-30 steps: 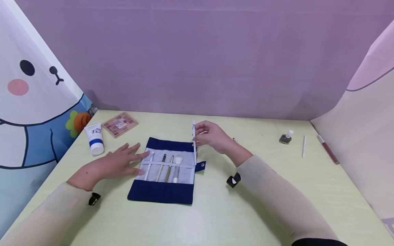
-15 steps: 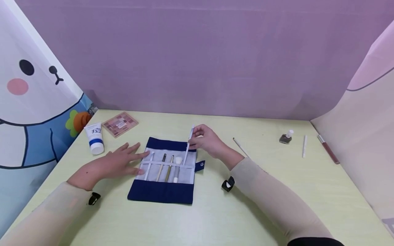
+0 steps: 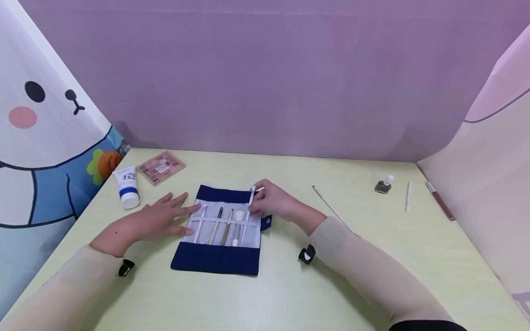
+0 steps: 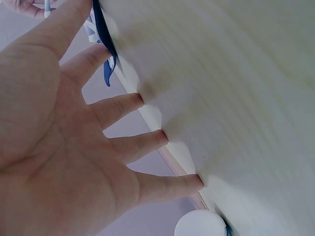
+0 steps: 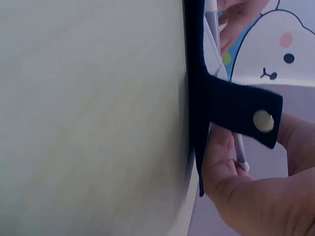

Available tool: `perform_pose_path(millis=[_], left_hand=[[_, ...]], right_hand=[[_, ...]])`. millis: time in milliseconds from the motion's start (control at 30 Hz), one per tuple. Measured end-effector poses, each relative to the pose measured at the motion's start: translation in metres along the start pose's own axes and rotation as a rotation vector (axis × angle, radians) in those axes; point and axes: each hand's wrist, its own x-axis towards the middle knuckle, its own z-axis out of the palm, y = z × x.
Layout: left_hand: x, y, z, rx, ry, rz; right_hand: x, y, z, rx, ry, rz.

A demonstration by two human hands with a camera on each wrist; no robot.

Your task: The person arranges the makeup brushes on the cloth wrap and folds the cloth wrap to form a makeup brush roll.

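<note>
An unrolled navy brush pouch (image 3: 215, 260) lies on the table with a pale lining and a cross strap. Several slim tools sit under the strap, among them a white-headed makeup brush (image 3: 237, 230). My right hand (image 3: 271, 201) pinches the upper end of a slim white stick (image 3: 245, 227), whose lower part runs under the strap on the right side. In the right wrist view the snap tab (image 5: 241, 110) partly hides the fingers and stick. My left hand (image 3: 161, 219) is spread, its index finger and thumb resting on the pouch's left edge.
A white tube (image 3: 126, 186) and a makeup palette (image 3: 161, 168) lie at the back left. Right of the pouch is a thin stick (image 3: 329, 204), partly under the right forearm. Farther right are a small dark bottle (image 3: 383, 185), a white pencil-like stick (image 3: 408, 196) and a brownish-red tube (image 3: 440, 202).
My right hand has moved left and down toward the pouch, and the white stick has gone from upright at its right edge to lying under the strap. My left hand stays put.
</note>
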Motion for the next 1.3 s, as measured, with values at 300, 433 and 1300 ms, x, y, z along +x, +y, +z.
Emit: perform_pose_path(millis=[300, 433, 1300], left_hand=[[-0.002, -0.003, 0.002, -0.003, 0.009, 0.011], [-0.003, -0.002, 0.002, -0.007, 0.012, 0.01], [-0.003, 0.0, 0.002, 0.002, 0.019, 0.004]], right_hand=[[-0.009, -0.003, 0.008, -0.391, -0.004, -0.039], [-0.011, -0.003, 0.007, -0.575, -0.002, -0.023], [-0.061, 0.014, -0.133, -0.506, 0.274, -0.045]])
